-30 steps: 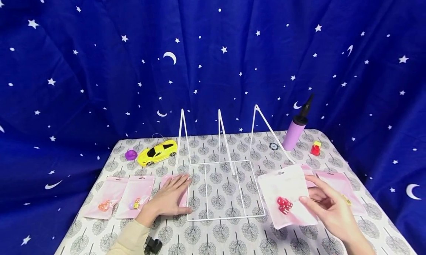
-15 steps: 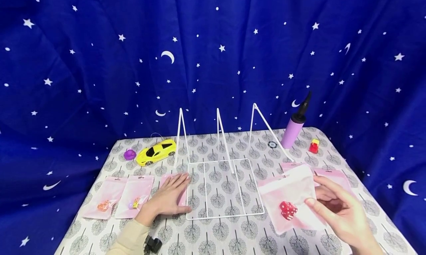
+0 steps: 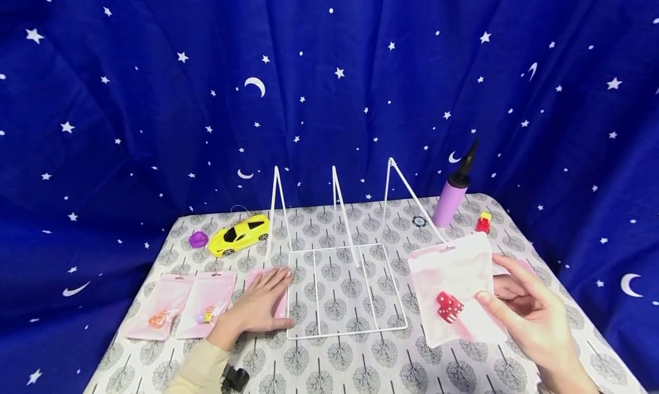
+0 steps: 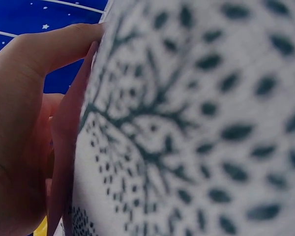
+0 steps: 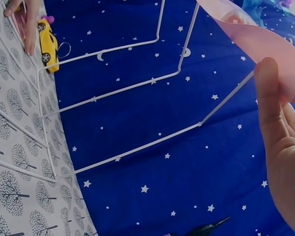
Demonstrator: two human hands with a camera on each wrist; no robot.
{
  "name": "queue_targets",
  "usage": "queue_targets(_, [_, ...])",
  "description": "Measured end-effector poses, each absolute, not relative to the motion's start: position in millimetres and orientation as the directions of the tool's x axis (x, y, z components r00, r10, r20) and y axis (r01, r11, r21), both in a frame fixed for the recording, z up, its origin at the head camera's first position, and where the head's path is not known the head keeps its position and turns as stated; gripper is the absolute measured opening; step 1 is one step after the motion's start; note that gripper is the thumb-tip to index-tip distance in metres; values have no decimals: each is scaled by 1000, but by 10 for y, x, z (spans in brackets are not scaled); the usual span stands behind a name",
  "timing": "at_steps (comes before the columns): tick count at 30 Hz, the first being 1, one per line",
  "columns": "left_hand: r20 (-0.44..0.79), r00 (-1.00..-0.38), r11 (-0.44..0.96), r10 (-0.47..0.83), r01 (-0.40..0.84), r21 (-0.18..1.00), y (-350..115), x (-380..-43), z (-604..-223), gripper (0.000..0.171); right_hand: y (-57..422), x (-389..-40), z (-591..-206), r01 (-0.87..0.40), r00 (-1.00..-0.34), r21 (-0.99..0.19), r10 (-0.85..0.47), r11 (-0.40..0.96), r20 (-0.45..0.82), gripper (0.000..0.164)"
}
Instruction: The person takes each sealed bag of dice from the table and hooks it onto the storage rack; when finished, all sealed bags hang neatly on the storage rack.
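Note:
My right hand (image 3: 532, 319) pinches the right edge of a white and pink zip bag (image 3: 455, 268), raised over the table's right side. Red dice (image 3: 449, 307) with white dots show through its front. The same bag (image 5: 280, 54) appears edge-on in the right wrist view, my thumb against it. My left hand (image 3: 262, 305) lies with extended fingers on a pink bag (image 3: 281, 307), mostly covered by the hand. Between the hands stands a white wire rack (image 3: 347, 333) with three upright peaked hooks. The left wrist view shows my left hand (image 4: 19, 93) close to the pink bag (image 4: 69, 132).
Two pink bags, one with orange dice (image 3: 158, 318) and one with small coloured pieces (image 3: 208, 315), lie at left. Behind are a yellow toy car (image 3: 239, 235), a purple toy (image 3: 198, 239), a purple pump (image 3: 449, 205) and a red-yellow toy (image 3: 483, 222).
The right hand has carried the dice bag slightly right and up, and the bag has turned to face the camera more. The left hand stays on its bag.

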State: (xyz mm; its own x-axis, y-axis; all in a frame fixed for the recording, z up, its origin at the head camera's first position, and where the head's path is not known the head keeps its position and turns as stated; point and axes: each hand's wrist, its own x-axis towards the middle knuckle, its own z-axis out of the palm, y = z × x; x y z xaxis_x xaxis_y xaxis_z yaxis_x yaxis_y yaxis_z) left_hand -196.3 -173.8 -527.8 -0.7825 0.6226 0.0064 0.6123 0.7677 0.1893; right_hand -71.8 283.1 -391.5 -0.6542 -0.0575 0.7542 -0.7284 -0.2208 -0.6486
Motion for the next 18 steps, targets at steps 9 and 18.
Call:
queue_targets(9, [-10, -797, 785, 604, 592, 180, -1786, -1944, -5302, 107, 2835, -663, -3943, -627, -775, -768, 6, -130, 632, 68])
queue_targets(18, [13, -789, 773, 614, 606, 188, -1757, -1962, -5312, 107, 2853, -661, -3943, -614, -785, -776, 6, -146, 619, 70])
